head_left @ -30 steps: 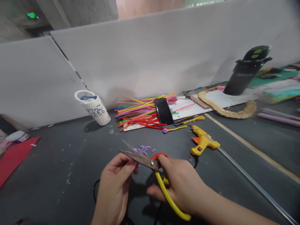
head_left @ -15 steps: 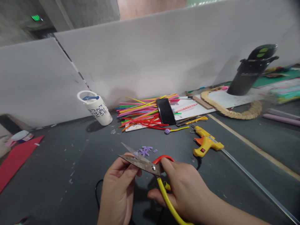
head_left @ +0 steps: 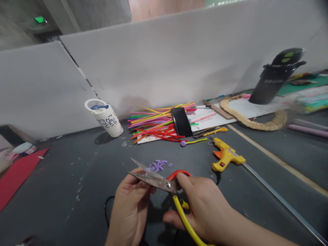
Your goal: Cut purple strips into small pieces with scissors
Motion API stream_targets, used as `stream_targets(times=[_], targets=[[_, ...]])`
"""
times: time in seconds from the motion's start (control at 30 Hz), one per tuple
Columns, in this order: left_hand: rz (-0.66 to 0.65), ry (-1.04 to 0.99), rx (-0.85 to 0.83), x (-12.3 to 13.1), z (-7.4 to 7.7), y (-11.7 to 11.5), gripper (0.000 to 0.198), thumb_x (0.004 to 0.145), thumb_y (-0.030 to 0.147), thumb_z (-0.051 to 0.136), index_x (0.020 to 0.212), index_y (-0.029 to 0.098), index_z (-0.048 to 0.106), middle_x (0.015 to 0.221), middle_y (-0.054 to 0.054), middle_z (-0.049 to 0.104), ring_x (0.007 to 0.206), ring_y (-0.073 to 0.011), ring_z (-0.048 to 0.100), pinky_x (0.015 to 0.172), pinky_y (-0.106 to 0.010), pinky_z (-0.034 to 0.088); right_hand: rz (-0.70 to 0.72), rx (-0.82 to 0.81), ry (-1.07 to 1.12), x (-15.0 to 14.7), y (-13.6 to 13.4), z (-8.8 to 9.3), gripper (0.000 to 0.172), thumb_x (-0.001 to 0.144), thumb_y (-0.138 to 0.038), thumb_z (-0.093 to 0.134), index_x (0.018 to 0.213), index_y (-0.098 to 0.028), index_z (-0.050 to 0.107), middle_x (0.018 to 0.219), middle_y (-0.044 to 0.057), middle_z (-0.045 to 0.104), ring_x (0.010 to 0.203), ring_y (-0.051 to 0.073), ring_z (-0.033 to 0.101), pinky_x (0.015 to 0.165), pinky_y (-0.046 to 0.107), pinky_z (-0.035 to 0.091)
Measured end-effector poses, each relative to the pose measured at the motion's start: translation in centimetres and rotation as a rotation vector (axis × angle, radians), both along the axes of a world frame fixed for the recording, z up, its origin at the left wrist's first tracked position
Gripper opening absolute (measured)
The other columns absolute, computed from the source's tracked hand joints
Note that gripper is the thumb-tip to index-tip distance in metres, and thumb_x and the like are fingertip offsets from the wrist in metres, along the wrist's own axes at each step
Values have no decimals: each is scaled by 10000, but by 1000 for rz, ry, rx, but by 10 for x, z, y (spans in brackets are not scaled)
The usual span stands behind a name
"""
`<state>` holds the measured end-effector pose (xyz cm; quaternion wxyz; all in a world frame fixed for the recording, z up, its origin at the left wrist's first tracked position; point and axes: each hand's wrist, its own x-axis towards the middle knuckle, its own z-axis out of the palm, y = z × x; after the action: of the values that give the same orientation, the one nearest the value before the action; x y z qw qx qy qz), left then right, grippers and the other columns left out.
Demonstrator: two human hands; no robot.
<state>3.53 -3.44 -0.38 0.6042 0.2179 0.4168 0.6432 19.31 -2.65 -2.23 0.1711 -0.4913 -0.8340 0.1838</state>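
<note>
My right hand (head_left: 206,203) grips a pair of scissors (head_left: 156,181) with one red and one yellow handle. Their blades stand apart and point left, across the fingertips of my left hand (head_left: 130,206). The left fingers are pinched together behind the lower blade, and whatever lies between them is hidden. Just beyond the blades, a small heap of short purple pieces (head_left: 158,165) lies on the dark tabletop (head_left: 64,177). Further back is a yellow-green stem with a purple ball tip (head_left: 183,144).
A yellow glue gun (head_left: 227,155) with a long clear stick lies right of my hands. Behind are colourful straw-like strips (head_left: 151,119), a black phone (head_left: 181,122), a white cup (head_left: 109,119) and a black tumbler (head_left: 269,83). Red sheet (head_left: 20,174) at left; white partition behind.
The scissor blades have closed slightly, the upper one dropping nearer the lower. Both hands stay in almost the same place.
</note>
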Motion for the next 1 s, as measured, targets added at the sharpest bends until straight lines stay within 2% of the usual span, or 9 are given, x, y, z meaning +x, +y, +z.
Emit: stream_targets(times=[0.23,0.43,0.83,0.93,1.0], targets=[[11,-29,-13,0,-1,2,201,504,145,817,660,203,707,657,15,679,580,-91,573,548,-164,466,-19,11,-20,-1,-1,4,563,671,-704,515,829,-164,512,667,56,609,575,223,569,505,269,293],[4,-15,3,2,-1,-1,194,519,138,807,674,189,702,648,18,662,569,-82,552,543,-156,456,-24,93,5,-1,0,0,567,694,-728,466,788,-170,497,612,39,595,530,201,562,480,259,260],[-9,26,14,2,-2,1,161,549,168,793,682,177,702,619,11,629,550,-83,509,531,-165,436,-40,157,-5,-1,-1,-5,581,709,-749,411,744,-174,490,553,35,580,474,195,549,464,258,222],[-20,56,13,0,-2,1,151,564,178,784,689,171,699,645,3,628,565,-87,508,553,-176,442,-45,191,-15,-1,0,-4,537,748,-709,401,725,-180,488,538,35,576,467,185,541,463,256,214],[-36,73,22,0,-1,0,122,590,177,768,687,166,694,633,9,608,556,-81,492,554,-172,435,-42,146,-2,0,2,-2,481,793,-654,390,701,-189,471,525,25,565,454,166,524,456,249,207]])
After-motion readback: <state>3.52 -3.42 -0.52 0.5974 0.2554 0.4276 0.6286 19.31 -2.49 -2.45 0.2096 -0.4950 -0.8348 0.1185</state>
